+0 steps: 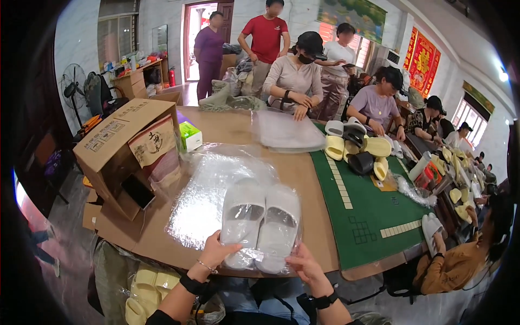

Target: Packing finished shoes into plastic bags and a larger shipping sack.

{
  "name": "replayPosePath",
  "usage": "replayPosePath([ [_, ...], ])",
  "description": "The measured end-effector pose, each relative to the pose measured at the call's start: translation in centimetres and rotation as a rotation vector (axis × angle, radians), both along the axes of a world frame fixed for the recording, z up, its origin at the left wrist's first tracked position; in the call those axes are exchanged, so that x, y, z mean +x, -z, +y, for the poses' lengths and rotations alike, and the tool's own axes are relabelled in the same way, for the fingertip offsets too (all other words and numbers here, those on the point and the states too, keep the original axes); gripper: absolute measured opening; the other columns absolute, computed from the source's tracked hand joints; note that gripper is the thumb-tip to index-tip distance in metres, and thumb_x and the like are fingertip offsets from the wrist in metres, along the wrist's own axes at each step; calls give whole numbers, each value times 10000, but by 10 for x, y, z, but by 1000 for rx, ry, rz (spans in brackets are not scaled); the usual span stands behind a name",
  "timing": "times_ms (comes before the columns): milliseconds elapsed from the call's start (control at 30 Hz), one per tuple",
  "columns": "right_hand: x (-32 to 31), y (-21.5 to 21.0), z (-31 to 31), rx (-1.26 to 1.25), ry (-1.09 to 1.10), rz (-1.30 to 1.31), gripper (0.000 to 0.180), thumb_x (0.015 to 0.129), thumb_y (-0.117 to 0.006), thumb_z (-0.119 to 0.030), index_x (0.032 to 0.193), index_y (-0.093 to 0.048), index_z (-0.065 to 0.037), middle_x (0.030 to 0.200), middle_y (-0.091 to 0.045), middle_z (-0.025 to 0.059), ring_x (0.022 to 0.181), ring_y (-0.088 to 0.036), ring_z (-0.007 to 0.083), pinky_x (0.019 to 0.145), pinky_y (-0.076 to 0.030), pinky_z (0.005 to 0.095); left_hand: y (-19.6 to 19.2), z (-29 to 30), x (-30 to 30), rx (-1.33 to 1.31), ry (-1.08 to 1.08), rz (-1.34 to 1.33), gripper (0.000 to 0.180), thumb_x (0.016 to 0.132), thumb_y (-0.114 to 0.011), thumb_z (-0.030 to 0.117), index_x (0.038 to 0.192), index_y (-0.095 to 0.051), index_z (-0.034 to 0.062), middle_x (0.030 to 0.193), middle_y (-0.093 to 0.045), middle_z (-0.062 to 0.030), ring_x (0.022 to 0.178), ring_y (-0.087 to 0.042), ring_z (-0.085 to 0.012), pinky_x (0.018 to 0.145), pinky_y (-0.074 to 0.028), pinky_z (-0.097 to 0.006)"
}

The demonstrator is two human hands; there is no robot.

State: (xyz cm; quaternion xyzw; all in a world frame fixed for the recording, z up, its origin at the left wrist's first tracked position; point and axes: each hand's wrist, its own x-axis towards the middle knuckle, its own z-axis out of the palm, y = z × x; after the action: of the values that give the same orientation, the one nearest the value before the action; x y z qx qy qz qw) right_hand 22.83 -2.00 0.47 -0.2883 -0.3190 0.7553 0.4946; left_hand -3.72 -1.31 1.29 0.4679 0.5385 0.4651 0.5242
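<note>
Left hand (216, 251) and right hand (303, 264), fingers pinching the bagged white slippers (262, 223) at 6 o'clock: light, soft, slippery film; grip the heels.

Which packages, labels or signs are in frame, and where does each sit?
Clear plastic bag: front table edge, holds a white slipper pair, left hand and right hand on its near end.
Cardboard box: table's left, brown, on its side, dark print and a tan label.
Small green-white box: behind the cardboard box.
Stack of clear bags: far table side.
Red-gold wall hangings: right wall.
</note>
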Motion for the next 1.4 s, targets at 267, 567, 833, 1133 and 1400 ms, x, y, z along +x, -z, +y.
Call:
replayPosePath([
  [267, -33, -51, -29, 220, 91, -225, 672, 676, -682, 81, 1234, -322, -22, 1225, -427, 101, 1147, -433, 191, 969, -364, 344, -30, -60, -31, 7, -96, -364, 469, 696, -709, -14, 1123, -517, 18, 1021, -586, -65, 920, -562, -150, 799, -478, -294],
  [567, -162, -57, -56, 786, -545, -501, 533, 796, -642, -160, 1246, -395, -16, 1142, -491, 146, 1000, -510, 242, 846, -424, 343, -19, -206, -209, 83, -490, -327, 534, 645, -706, 116, 1128, -506, 6, 977, -589, -75, 854, -583, -203, 724, -493, -345],
  [833, -193, 5, -83, 1309, -951, -558, 348, 774, -650, -201, 1064, -567, -29, 968, -575, 146, 1024, -488, 283, 919, -322, 393, 51, -450, -307, -448, -821, -128, 538, 606, -714, 15, 1113, -535, -14, 963, -621, -92, 868, -603, -231, 759, -492, -368],
  [1133, -176, 34, -86, 1179, -797, -1010, 375, 822, -558, -399, 865, -609, -29, 845, -614, 171, 823, -570, 341, 795, -387, 432, 80, -369, -264, -730, -357, -158, 629, 658, -756, 90, 1205, -466, -18, 1109, -574, -77, 956, -570, -192, 843, -453, -328],
  [1400, -173, 49, -100, 1328, -935, -750, 255, 824, -577, -313, 825, -596, -59, 704, -573, 121, 735, -540, 281, 760, -364, 360, 133, -311, -323, -469, -669, 170, 460, 636, -714, 15, 1062, -540, -8, 913, -614, -99, 756, -582, -201, 661, -473, -324],
])
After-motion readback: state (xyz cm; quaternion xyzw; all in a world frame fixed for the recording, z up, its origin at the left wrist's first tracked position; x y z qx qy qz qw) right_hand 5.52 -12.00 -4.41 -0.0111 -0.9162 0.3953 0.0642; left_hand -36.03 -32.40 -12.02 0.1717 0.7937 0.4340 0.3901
